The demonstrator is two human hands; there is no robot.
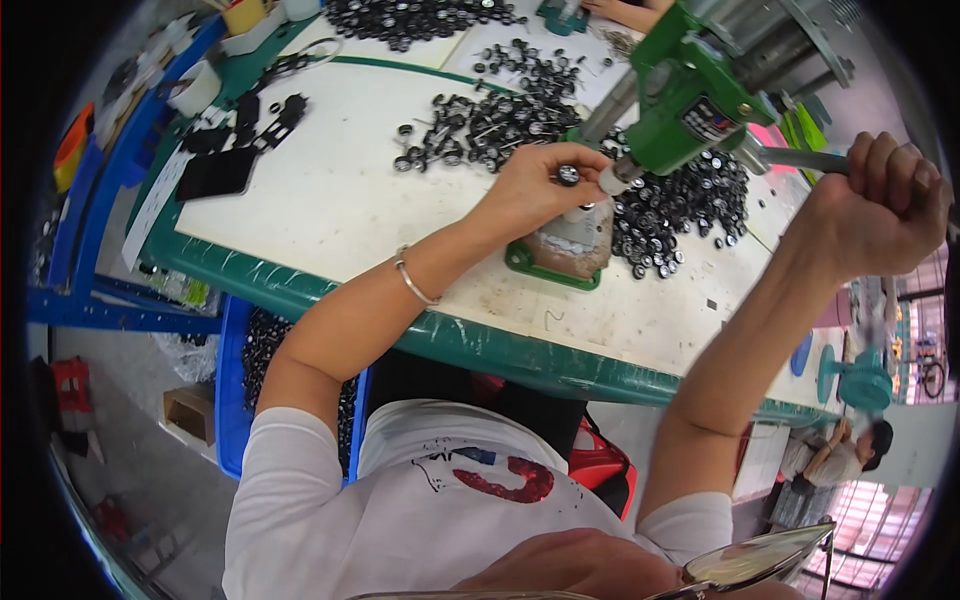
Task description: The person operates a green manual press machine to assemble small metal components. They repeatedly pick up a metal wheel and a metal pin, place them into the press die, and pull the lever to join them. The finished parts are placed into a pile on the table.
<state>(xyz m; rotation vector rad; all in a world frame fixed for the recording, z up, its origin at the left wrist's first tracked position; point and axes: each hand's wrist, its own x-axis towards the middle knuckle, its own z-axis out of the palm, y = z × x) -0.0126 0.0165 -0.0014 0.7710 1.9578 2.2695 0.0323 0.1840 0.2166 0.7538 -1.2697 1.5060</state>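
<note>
My left hand (pixel 540 185) is at the base of a green hand press (pixel 665 120), its fingers closed on a small black wheel (pixel 568 175) with a pale centre. Just beside those fingers, the white tip of the press ram (pixel 612 180) comes down over the work block (pixel 568 240). Up at the right, my right hand (pixel 895 195) is wrapped round the metal press lever (pixel 805 159). Heaps of similar black wheels lie around the press, one pile (pixel 490 125) behind it and another (pixel 685 210) to its right.
A dark phone (pixel 217 174) and black strap-like parts (pixel 285 120) lie on the table's left. Below the table edge (pixel 500 345) stands a blue bin (pixel 234 390) of small black parts. Another person's arm (pixel 630 14) rests at the far side; a teal fan (pixel 862 382) stands at right.
</note>
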